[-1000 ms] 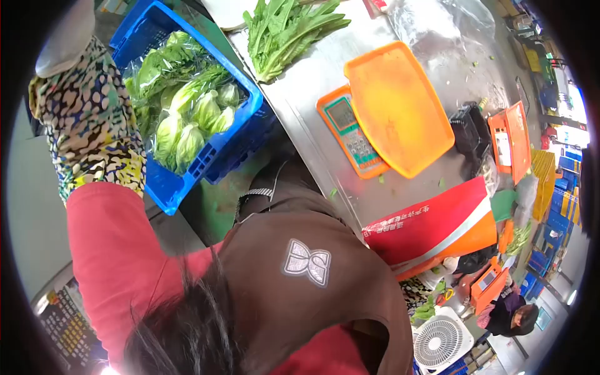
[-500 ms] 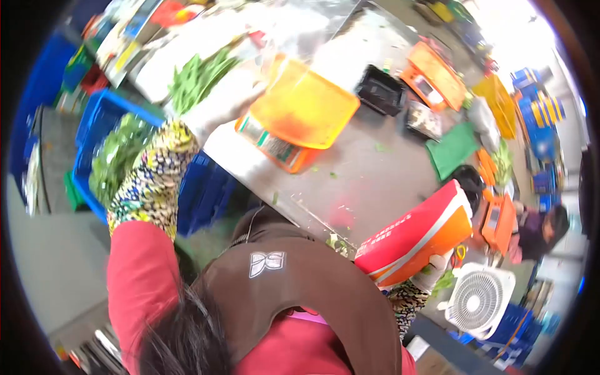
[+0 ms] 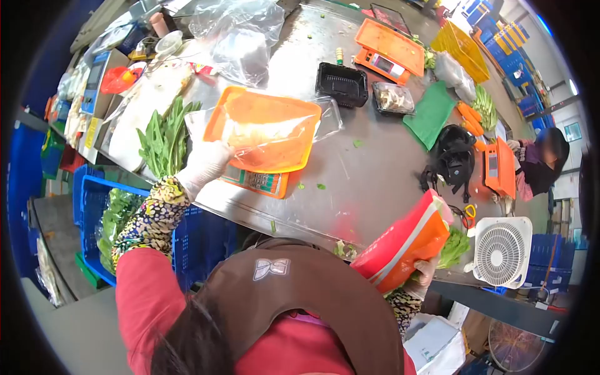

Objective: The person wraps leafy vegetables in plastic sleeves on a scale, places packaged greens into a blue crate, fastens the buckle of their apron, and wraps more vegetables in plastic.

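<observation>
A clear plastic bag (image 3: 275, 128), absent half a second earlier, was laid over the orange tray (image 3: 262, 128) on the scale (image 3: 256, 181) on the steel table (image 3: 375, 181). Its near left edge was pinched by the gloved fingers of the left hand (image 3: 203, 165), which had been brought down from above the tray. The red-and-orange bag (image 3: 406, 240) was still gripped from below by the right hand (image 3: 422, 278), fingers curled.

A clear plastic bag (image 3: 275, 128) lies flat across the orange tray (image 3: 247, 109) on the scale, at eleven o'clock. A red-and-orange packet (image 3: 406, 240) tilts upward at four o'clock.
</observation>
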`<control>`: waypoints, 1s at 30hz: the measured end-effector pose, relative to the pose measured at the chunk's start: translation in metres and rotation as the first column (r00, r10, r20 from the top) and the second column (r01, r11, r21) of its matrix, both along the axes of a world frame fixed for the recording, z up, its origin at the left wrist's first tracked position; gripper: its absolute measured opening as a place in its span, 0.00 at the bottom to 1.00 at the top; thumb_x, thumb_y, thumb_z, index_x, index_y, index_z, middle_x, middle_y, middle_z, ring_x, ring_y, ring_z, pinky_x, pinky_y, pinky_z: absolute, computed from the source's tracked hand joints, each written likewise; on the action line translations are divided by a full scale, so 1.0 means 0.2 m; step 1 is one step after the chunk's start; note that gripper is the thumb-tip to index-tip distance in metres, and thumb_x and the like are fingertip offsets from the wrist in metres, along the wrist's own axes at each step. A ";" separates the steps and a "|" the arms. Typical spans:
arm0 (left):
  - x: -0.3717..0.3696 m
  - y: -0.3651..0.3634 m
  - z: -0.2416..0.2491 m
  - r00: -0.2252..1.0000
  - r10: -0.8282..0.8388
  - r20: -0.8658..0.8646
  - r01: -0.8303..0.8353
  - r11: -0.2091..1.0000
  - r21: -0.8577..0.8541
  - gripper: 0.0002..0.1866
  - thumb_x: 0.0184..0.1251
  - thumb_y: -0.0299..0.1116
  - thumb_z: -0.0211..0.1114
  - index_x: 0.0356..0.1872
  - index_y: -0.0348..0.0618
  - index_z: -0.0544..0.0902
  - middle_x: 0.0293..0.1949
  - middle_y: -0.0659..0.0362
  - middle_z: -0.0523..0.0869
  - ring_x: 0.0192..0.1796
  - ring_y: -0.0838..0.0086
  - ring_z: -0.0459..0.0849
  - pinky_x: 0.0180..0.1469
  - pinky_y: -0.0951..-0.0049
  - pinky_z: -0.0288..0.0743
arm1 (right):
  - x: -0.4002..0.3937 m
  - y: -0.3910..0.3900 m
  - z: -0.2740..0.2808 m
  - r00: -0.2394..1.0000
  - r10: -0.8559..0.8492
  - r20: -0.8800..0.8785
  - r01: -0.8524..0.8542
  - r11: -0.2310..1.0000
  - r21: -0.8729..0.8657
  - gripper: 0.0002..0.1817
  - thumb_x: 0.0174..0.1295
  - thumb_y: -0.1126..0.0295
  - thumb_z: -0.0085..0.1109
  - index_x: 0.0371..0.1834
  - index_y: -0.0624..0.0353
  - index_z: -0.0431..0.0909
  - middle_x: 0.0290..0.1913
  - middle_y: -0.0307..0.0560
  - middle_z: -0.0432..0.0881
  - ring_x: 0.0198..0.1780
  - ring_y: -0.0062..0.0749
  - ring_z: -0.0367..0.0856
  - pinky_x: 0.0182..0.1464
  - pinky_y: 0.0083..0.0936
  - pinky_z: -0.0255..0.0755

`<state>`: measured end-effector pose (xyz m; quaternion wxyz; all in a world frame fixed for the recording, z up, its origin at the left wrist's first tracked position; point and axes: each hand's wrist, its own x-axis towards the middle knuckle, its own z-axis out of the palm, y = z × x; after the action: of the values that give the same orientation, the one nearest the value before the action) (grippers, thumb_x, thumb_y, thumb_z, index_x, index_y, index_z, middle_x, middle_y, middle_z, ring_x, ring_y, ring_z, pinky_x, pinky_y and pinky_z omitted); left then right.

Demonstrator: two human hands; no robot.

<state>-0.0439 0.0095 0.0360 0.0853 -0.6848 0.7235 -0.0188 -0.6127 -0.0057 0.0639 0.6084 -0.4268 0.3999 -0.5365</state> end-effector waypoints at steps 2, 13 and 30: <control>0.01 -0.02 0.03 0.995 -0.096 0.025 0.096 0.995 -0.029 0.04 0.54 0.29 0.58 0.30 0.47 0.81 0.34 0.57 0.82 0.38 0.63 0.83 0.41 0.63 0.77 | 0.08 0.02 0.03 0.999 -0.047 0.021 0.047 0.999 0.017 0.57 0.27 0.68 0.76 0.68 0.69 0.59 0.60 0.48 0.73 0.60 0.38 0.73 0.61 0.32 0.67; 0.50 -0.19 0.12 0.978 -0.043 0.205 0.065 0.993 -0.100 0.24 0.52 0.25 0.61 0.54 0.49 0.79 0.56 0.54 0.76 0.69 0.54 0.64 0.66 0.39 0.54 | 0.22 0.08 0.04 0.997 -0.072 -0.038 0.074 0.996 0.046 0.57 0.29 0.64 0.80 0.68 0.69 0.59 0.59 0.48 0.75 0.58 0.38 0.75 0.60 0.33 0.68; -0.07 -0.50 -0.16 0.719 -0.358 -0.595 -0.054 0.825 -0.562 0.09 0.53 0.17 0.55 0.35 0.40 0.78 0.29 0.51 0.82 0.34 0.53 0.82 0.37 0.60 0.77 | 0.05 0.16 0.09 0.993 -0.118 -0.007 0.118 0.993 0.028 0.61 0.25 0.63 0.84 0.68 0.70 0.59 0.60 0.50 0.75 0.59 0.39 0.75 0.61 0.33 0.68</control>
<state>-0.0579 -0.0915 0.0046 -0.3838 -0.5735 0.7235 0.0210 -0.6023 0.0256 0.0809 0.5806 -0.3951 0.4334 -0.5647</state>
